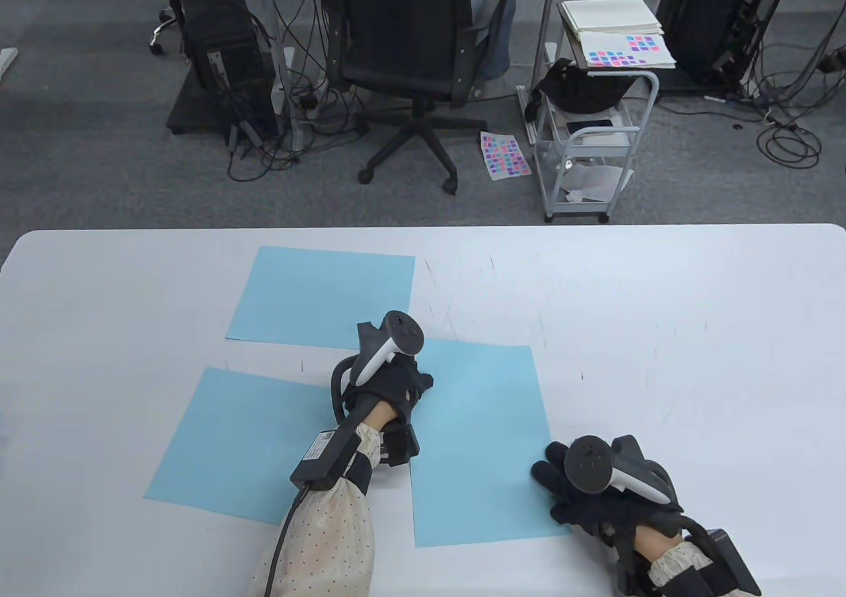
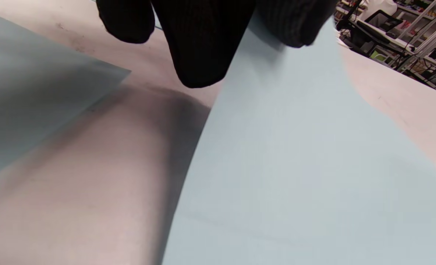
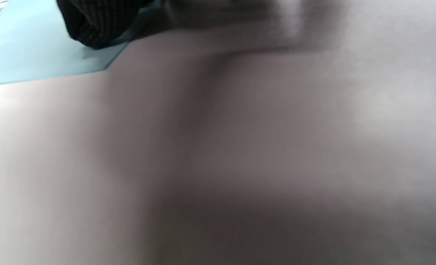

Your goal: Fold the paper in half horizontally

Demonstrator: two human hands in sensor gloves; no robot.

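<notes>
Three light blue paper sheets lie flat on the white table [image 1: 661, 332]. The middle sheet [image 1: 479, 445] lies between my hands. My left hand [image 1: 396, 385] rests its gloved fingers on that sheet's left edge near the far corner; the left wrist view shows the fingertips [image 2: 199, 55] at the sheet's [image 2: 295, 165] edge. My right hand [image 1: 575, 491] lies with its fingers on the sheet's near right corner; the right wrist view shows a fingertip [image 3: 89, 29] on that corner [image 3: 37, 55]. Neither hand grips the paper.
A second blue sheet [image 1: 244, 445] lies left of my left forearm and a third [image 1: 324, 296] lies farther back. Beyond the table's far edge stand an office chair [image 1: 413, 61] and a white cart [image 1: 588, 141] on the carpet.
</notes>
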